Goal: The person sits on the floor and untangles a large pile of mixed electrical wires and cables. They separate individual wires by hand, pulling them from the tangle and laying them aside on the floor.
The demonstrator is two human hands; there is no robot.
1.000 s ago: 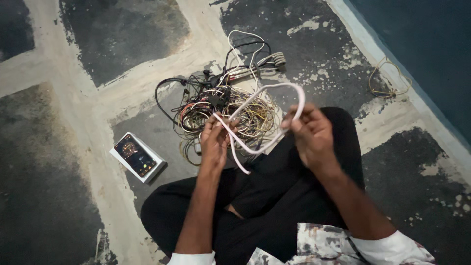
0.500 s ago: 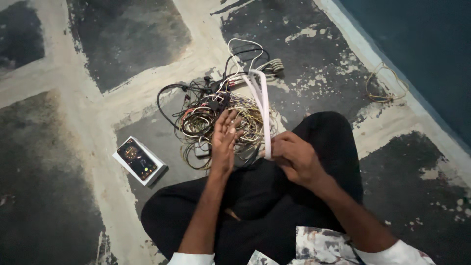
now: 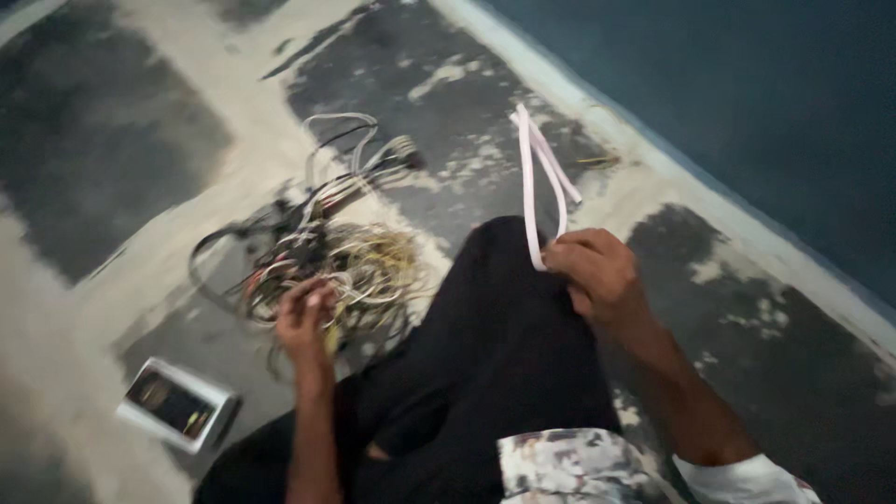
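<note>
My right hand [image 3: 599,276] grips a folded white flat cable [image 3: 537,177] that stands up above my knee, toward the right side of the floor. My left hand [image 3: 303,322] is down at the near edge of a tangled pile of wires [image 3: 327,247] in black, yellow, red and white; its fingers curl into the wires, but motion blur hides whether it grips any. I sit cross-legged in black trousers [image 3: 485,355] with white sleeves.
A phone with a lit screen lies on a white box [image 3: 175,406] on the floor at my left. The floor is patchy dark and pale concrete. A dark blue wall [image 3: 747,112] with a pale base edge runs along the right.
My right hand carried the folded white cable to the right, away from the pile. My left hand let go of it and dropped to the wire pile. The view swung right.
</note>
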